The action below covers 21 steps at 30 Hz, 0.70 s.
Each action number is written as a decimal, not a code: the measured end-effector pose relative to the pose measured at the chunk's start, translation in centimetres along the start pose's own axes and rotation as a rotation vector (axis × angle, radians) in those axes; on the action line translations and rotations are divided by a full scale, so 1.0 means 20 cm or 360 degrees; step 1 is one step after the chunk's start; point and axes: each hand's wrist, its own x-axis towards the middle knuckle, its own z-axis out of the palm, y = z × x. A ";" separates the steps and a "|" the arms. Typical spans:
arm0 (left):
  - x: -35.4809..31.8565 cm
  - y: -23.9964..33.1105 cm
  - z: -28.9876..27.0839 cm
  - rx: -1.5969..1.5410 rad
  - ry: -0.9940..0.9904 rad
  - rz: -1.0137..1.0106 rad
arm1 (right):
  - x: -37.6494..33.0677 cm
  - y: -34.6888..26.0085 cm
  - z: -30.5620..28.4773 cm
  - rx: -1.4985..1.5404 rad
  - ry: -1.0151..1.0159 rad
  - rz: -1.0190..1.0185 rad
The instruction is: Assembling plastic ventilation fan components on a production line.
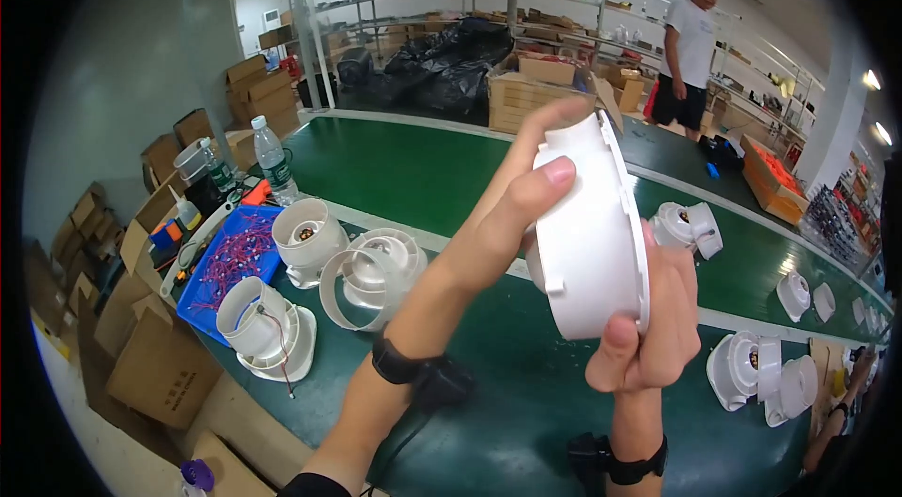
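Above the dark green table I hold up a white round plastic housing point(590, 253), tilted on edge with its rim toward the right. My left hand point(526, 201) grips its upper left side, thumb pressed on the outer wall. At the lower right my right hand point(658, 328) clasps the rim, thumb in front and fingers behind. Left of my left forearm stand a white housing with a motor inside point(305, 239), a white ring point(331, 295) leaning by another round housing point(399, 257), and a white housing with a dangling wire point(254, 323).
A blue tray point(191, 302) of red wires lies at the left, near plastic bottles point(272, 163). Beyond runs a green conveyor belt point(404, 168) carrying white parts point(676, 225). More housings point(738, 370) sit at right, near a co-worker's arm point(846, 403). A person point(691, 46) stands behind.
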 end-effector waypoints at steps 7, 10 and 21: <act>-0.06 0.07 -0.06 -0.0117 -0.0172 -0.0476 | -0.04 -0.03 -0.01 -0.0170 -0.0007 -0.0111; -0.04 0.07 -0.04 -0.0126 -0.0106 -0.0313 | -0.01 -0.03 -0.05 -0.0259 -0.0089 0.0003; -0.02 0.04 -0.07 0.0950 0.0233 0.0438 | 0.08 -0.02 -0.08 0.0542 -0.0121 0.1057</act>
